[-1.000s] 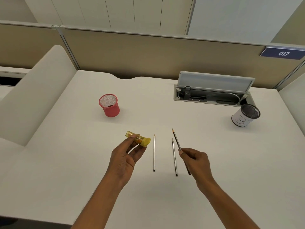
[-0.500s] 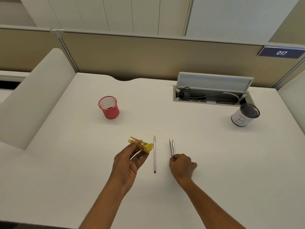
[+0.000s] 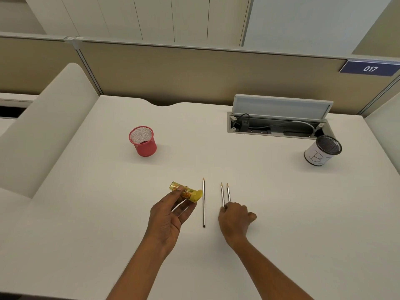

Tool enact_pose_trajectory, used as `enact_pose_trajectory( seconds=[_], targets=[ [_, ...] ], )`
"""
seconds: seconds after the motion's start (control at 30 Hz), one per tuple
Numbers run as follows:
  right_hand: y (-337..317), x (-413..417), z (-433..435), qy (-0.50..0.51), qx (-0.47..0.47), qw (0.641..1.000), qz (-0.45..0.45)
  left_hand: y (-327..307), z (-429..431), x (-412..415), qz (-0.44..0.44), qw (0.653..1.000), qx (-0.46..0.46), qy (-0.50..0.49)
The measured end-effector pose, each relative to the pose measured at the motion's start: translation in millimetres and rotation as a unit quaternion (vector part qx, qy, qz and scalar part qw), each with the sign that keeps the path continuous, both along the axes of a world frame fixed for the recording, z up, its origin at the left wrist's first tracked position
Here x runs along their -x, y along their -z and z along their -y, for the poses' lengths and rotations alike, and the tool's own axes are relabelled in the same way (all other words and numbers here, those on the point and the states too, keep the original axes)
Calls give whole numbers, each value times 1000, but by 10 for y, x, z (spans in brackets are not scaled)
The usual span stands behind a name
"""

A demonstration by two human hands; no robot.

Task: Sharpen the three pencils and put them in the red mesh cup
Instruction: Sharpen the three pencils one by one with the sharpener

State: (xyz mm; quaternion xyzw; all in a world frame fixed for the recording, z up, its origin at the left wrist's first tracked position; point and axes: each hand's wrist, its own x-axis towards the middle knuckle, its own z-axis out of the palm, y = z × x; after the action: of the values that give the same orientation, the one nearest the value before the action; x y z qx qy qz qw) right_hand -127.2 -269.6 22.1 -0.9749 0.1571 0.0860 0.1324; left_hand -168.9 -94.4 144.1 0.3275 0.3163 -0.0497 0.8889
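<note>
A big white desk (image 3: 108, 213) fills the view. At its far right a cable box (image 3: 275, 126) sits open in the top, and a white cup (image 3: 317, 155) with a dark mesh rim stands near it. The red mesh cup (image 3: 143, 141) stands upright at the far left, well apart from the hands. The left hand (image 3: 167, 215) holds up a yellow sharpener (image 3: 187, 193), pinched in its fingers. One pencil (image 3: 203, 202) lies alone just right of it. The right hand (image 3: 234, 217) is curled over the near ends of two more pencils (image 3: 225, 192) lying side by side; I cannot tell if it grips them
</note>
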Motion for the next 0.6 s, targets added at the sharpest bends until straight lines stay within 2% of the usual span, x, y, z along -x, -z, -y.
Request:
enact_pose_trajectory(
  seconds=[0.2,0.37,0.5,0.6],
  targets=[
    [24,8,38,-6,-15,1000,13,-25,-11,-20,3,1000,4,3],
    [-60,-51,47,-6,-61,996,65,-35,-34,-38,8,1000,9,-2],
    [-187,-133,-42,3,-194,975,106,-41,-59,-50,13,1000,6,-4],
    [-217,-119,-191,-18,-221,972,78,-33,-79,-56,10,1000,6,-9]
  ],
)
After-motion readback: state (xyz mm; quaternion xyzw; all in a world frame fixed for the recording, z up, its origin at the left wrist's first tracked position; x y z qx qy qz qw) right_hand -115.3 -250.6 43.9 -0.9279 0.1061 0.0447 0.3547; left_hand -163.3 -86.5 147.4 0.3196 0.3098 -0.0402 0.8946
